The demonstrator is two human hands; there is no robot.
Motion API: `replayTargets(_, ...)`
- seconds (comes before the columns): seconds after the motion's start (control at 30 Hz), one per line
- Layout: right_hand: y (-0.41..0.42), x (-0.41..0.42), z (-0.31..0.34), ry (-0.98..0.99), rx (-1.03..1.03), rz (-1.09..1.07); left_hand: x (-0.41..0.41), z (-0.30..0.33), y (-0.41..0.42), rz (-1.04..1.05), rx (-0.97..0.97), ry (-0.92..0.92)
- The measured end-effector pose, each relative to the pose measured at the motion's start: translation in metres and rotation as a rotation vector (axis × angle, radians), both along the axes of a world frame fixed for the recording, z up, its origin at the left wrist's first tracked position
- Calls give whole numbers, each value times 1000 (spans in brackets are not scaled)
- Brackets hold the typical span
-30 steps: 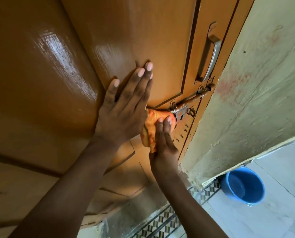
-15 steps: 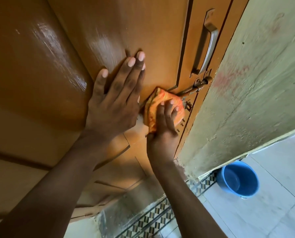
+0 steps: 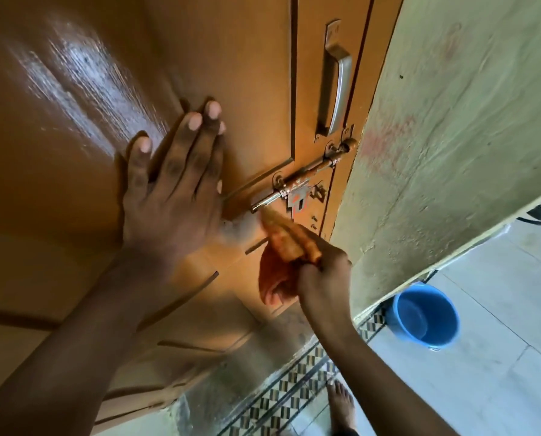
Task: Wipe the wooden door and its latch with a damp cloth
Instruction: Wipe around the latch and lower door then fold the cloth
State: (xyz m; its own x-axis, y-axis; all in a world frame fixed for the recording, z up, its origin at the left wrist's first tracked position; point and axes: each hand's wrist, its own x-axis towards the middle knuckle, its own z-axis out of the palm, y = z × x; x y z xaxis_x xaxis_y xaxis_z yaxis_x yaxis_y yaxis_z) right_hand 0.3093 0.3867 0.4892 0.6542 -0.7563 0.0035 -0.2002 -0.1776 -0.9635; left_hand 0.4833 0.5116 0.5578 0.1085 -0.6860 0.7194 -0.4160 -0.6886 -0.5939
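The glossy brown wooden door (image 3: 74,152) fills the left and middle of the head view. My left hand (image 3: 171,190) presses flat against its panel, fingers straight. A metal sliding latch (image 3: 304,177) runs across the door's right edge, below a metal pull handle (image 3: 337,86). My right hand (image 3: 322,269) grips a bunched orange cloth (image 3: 281,256) just below the latch. The cloth's upper tip points at the bolt's left end, and part of it hangs down in front of the door.
A pale green plastered wall (image 3: 451,152) stands right of the door. On the light tiled floor (image 3: 499,388) sits a blue bucket (image 3: 425,316). A patterned tile strip (image 3: 294,391) runs along the threshold, with a bare foot (image 3: 341,404) beside it.
My right hand has pulled the cloth down off the latch, so the bolt and hasp now show. The cloth has unfolded and hangs looser. My left hand stays pressed on the door.
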Motion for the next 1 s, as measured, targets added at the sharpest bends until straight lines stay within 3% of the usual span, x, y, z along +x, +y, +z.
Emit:
replayTargets(0.13,3,22,20,-223,784,-319,1,0,0,9,19,-18)
replayTargets(0.2,5,46,31,-302,921,-345,0,1,0,8,23,-2)
replayTargets(0.33,38,63,44,-175,447,-270,0,1,-2,-5,21,16)
replayTargets(0.5,44,29,24,-57,363,-116,1,0,-2,-10,34,-1)
replayTargets(0.6,39,17,18,-159,201,-262,3,1,-1,-13,27,-27)
replayTargets(0.7,27,31,18,-267,-124,-288,2,1,-2,-15,23,-33)
replayTargets(0.87,12,58,-9,5,-790,80,2,2,-1,-26,22,17)
replayTargets(0.93,-6,49,-19,22,-911,110,2,0,-1,-26,25,12)
replayTargets(1.0,-14,45,-19,33,-898,100,2,0,-2,-16,23,-3)
